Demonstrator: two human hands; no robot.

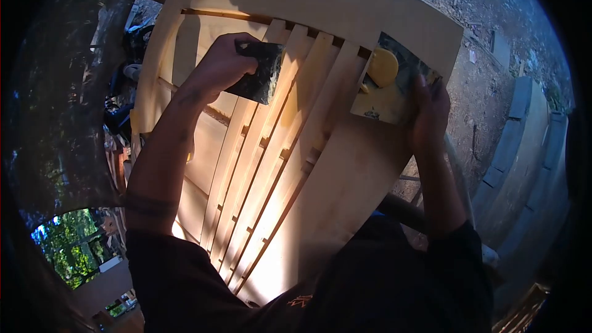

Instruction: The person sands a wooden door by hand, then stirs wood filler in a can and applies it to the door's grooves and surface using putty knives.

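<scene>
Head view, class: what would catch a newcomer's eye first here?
A pale wooden slatted frame fills the middle, its slats running diagonally, with sunlight on the lower part. The left hand presses a dark rectangular block against the upper slats. At the upper right, the right hand holds a flat board bearing a round yellow lump.

A slatted wooden frame (290, 166) lies across the middle of the view, its slats running from near the person's chest away toward a broad end board (320, 0). The left hand (219, 68) presses a pad (259, 74) onto the slats at the far left. The right hand (431, 111) holds a board (388, 95) with a lump of paste (382, 66) on it, over the frame's right edge. Bare ground (487, 31) lies beyond, to the right.
</scene>
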